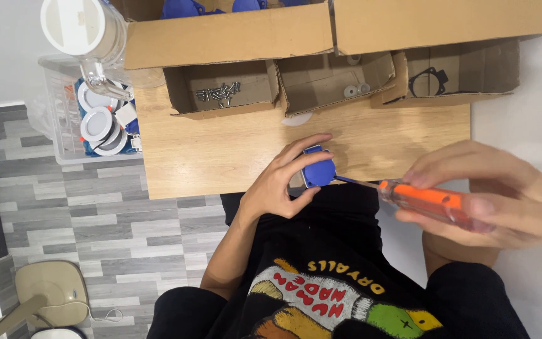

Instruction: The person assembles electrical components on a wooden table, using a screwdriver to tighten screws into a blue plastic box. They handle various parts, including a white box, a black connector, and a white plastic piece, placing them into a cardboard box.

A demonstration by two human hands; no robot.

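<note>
A small blue plastic part (318,170) sits at the near edge of the wooden table (221,150), clasped by the left hand (280,185). The right hand (490,194) is closed around an orange-handled screwdriver (428,199), its tip touching the part. Behind stand cardboard boxes (221,88) with screws (217,93)

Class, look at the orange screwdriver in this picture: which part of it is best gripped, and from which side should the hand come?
Grip the screwdriver by its thick orange handle, coming from the end away from the blue part. The thin shaft points at that part and should stay free; the handle is the widest section, and the right hand already wraps it that way while the left hand steadies the part.
</note>
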